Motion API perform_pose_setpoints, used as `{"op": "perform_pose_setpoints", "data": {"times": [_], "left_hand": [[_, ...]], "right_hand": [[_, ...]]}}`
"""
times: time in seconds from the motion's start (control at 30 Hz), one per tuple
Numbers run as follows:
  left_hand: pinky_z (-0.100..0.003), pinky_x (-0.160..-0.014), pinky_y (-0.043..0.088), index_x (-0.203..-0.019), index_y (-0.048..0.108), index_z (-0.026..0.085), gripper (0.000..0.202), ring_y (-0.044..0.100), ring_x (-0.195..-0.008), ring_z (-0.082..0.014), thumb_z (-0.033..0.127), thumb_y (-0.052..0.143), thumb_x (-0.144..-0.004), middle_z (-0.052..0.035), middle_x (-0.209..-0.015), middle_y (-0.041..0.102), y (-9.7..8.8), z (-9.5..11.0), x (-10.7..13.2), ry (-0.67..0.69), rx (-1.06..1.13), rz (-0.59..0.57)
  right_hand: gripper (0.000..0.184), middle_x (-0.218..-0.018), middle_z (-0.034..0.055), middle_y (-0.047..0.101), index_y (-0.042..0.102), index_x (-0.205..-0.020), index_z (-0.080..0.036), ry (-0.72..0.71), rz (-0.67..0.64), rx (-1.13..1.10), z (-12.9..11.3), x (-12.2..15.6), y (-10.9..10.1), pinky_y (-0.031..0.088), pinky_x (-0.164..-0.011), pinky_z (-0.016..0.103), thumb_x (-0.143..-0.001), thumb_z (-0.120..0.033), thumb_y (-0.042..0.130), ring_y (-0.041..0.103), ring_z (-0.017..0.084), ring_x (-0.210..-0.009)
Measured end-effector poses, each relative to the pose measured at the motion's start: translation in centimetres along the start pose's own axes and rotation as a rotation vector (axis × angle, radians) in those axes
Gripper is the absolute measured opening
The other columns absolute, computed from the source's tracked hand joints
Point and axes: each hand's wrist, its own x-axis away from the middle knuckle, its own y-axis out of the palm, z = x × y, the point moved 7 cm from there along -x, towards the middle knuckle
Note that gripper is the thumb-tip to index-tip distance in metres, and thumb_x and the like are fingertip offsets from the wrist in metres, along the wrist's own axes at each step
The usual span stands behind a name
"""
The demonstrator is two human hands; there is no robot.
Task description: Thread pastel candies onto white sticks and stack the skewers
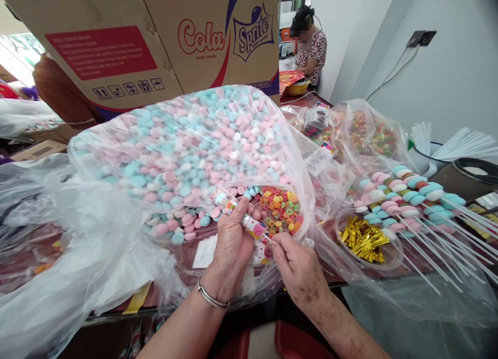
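Observation:
A candy skewer in a printed clear wrapper [254,227] lies slanted across my left hand [234,239], whose fingers and thumb are wrapped round it. My right hand [296,265] pinches the skewer's lower end, where the stick and wrapper bottom come together; the fingertips partly hide that spot. Just beyond my hands, ring-shaped gummies [282,208] in orange, yellow, green and red lie in a pile. Pink, blue and white marshmallows [187,221] spill from the mouth of a big clear bag [218,136]. A small white stack [205,251] rests left of my left wrist.
To the right, a round tub [399,255] holds gold twist ties [363,238]. Finished-looking marshmallow skewers [412,198] lie beside it, sticks pointing towards me. White sticks [462,143] stand behind. A large carton [167,42] blocks the back; another person [313,50] works beyond.

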Motion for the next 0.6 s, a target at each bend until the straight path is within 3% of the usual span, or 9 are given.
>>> {"op": "perform_pose_setpoints", "data": {"times": [0.17, 0.3, 0.43, 0.5, 0.6], "left_hand": [[-0.024, -0.065, 0.054, -0.071, 0.065, 0.015, 0.024, 0.060, -0.055, -0.0102, 0.028, 0.085, -0.072, 0.0057, -0.057, 0.057, 0.8, -1.1, 0.9, -0.002, -0.035, -0.103], [-0.026, -0.075, 0.054, -0.072, 0.069, 0.015, 0.025, 0.067, -0.067, -0.0155, 0.038, 0.077, -0.081, 0.0014, -0.057, 0.061, 1.1, -2.6, 2.1, -0.047, -0.123, -0.141], [-0.026, -0.086, 0.051, -0.074, 0.073, 0.015, 0.026, 0.068, -0.088, -0.0176, 0.039, 0.073, -0.084, -0.0074, -0.092, 0.074, 0.9, -2.8, 2.9, 0.024, -0.250, -0.175], [-0.026, -0.089, 0.050, -0.076, 0.074, 0.016, 0.025, 0.067, -0.091, -0.0180, 0.039, 0.072, -0.085, -0.0077, -0.098, 0.074, 0.9, -2.8, 3.0, 0.023, -0.303, -0.191], [-0.027, -0.087, 0.050, -0.077, 0.073, 0.017, 0.029, 0.066, -0.089, -0.0194, 0.041, 0.065, -0.090, -0.0076, -0.092, 0.073, 0.9, -1.9, 2.7, 0.066, -0.395, -0.203]], "right_hand": [[0.028, -0.063, 0.0013, 0.066, 0.061, -0.082, -0.019, 0.089, 0.024, -0.135, 0.6, -0.2, 0.7, 0.045, -0.050, 0.020, -0.099, -0.025, 0.040, 0.061, 0.014, -0.053], [0.027, -0.094, 0.0092, 0.076, 0.066, -0.108, -0.017, 0.101, 0.092, -0.295, 0.5, -0.7, 1.0, 0.056, -0.071, 0.024, -0.099, -0.027, 0.042, 0.072, 0.019, -0.083], [0.028, -0.087, 0.0070, 0.075, 0.068, -0.104, -0.018, 0.126, 0.085, -0.351, 0.6, -0.8, 1.3, 0.057, -0.071, 0.024, -0.100, -0.028, 0.042, 0.071, 0.018, -0.080], [0.029, -0.093, 0.0075, 0.075, 0.067, -0.110, -0.017, 0.099, 0.074, -0.341, 0.5, -1.0, 1.1, 0.057, -0.075, 0.025, -0.100, -0.026, 0.041, 0.071, 0.017, -0.085], [0.028, -0.094, 0.0077, 0.073, 0.067, -0.108, -0.018, -0.037, 0.111, -0.189, -0.4, -1.5, -0.4, 0.055, -0.079, 0.029, -0.101, -0.023, 0.040, 0.068, 0.019, -0.087]]}}
